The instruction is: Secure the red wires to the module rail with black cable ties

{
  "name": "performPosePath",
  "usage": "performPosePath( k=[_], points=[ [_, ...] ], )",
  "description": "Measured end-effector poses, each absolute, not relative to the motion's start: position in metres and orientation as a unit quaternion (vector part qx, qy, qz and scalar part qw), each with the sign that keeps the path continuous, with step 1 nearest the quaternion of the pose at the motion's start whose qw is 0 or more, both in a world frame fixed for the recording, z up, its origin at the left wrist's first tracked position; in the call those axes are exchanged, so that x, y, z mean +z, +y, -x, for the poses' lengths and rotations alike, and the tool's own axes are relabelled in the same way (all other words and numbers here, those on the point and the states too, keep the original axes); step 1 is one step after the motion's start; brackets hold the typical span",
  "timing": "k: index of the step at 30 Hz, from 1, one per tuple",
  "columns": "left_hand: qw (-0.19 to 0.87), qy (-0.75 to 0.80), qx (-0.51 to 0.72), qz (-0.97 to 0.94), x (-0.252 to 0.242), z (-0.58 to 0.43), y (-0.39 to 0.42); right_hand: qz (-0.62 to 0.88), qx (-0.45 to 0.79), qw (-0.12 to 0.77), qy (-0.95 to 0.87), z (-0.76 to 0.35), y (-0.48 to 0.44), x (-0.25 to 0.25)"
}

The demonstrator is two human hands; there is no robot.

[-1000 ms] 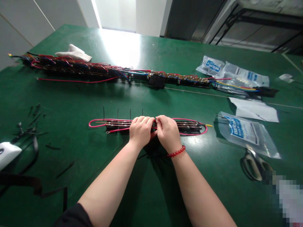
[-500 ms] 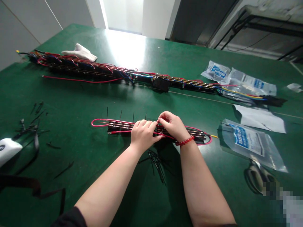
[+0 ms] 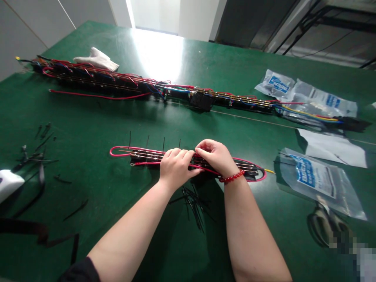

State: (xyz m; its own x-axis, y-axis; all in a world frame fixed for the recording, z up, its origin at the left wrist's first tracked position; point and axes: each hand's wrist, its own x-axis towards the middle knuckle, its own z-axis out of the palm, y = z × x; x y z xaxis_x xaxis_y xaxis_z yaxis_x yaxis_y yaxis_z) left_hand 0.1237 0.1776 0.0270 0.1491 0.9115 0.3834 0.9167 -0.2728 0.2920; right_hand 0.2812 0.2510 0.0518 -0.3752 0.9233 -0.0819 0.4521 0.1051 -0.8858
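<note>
1. While bent over the short wire bundle [image 3: 147, 156] on the green table [image 3: 88, 105], gripping it from above at mid-length with the left hand [image 3: 176, 168] and the right hand [image 3: 213, 156], side by side and touching, fingers curled down on the strands
2. Left hand: closed over the bundle's middle, fingers pointing away and toward the right hand, left part of the bundle showing just beside it
3. Right hand: closed over the bundle just right of the middle, fingers pointing left, a red wire [image 3: 202, 168] passing under the fingertips, a red bead bracelet [image 3: 232, 176] on the wrist
4. Long axis: lying almost level across the view, dropping slightly toward the right, with a pink wire loop [image 3: 119, 150] at the left end and a yellow wire tip [image 3: 269, 171] pointing right
5. Along the far edge, left of the hands: four thin black cable ties [image 3: 130, 139] standing upright from the bundle
6. Compared with a second ago: right hand turned further across the bundle, wrist farther right, and a loose bunch of black cable ties [image 3: 192, 203] showing on the table below the hands, no longer lost in shadow
7. Farther off: a long wire bundle [image 3: 199, 100], a white glove [image 3: 96, 58], a clear plastic bag [image 3: 314, 180] and scissors [image 3: 326, 225]
</note>
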Motion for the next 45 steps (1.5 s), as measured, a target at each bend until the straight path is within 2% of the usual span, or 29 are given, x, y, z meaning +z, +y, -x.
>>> performPosePath(
  k=[45],
  points=[
    [0.012, -0.597, -0.250, 0.763, 0.0266, -0.1231, 0.1775, 0.484, 0.461, 0.298, -0.681, -0.2790, 0.2498, 0.0460]
  ],
)
